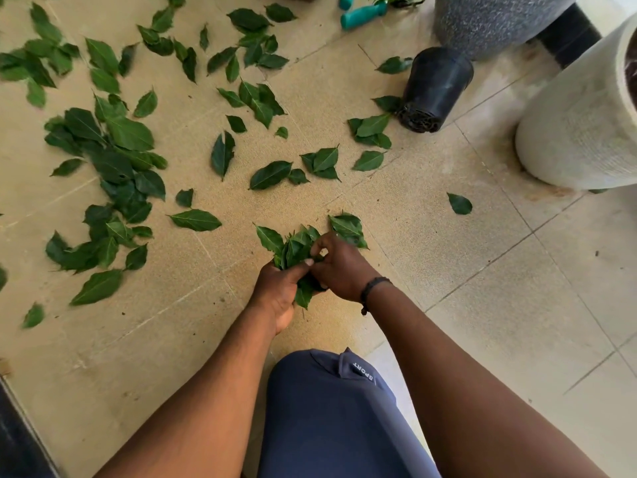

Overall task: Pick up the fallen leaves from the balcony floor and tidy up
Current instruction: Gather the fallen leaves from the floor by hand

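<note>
Leaf bunch (296, 250) half-hidden btwn hands

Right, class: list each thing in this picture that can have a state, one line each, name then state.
left hand: closed around a bunch of leaves
right hand: fingers pinched on the same bunch
bunch of leaves: gathered, held off the floor
loose leaves: scattered on the floor, not yet picked up
black pot: tipped on its side
white planter: upright
grey planter: upright

Both hands, left hand (275, 291) and right hand (339, 267), clutch a leaf bunch (293, 246) above the leaf-strewn floor (448, 270).
</note>
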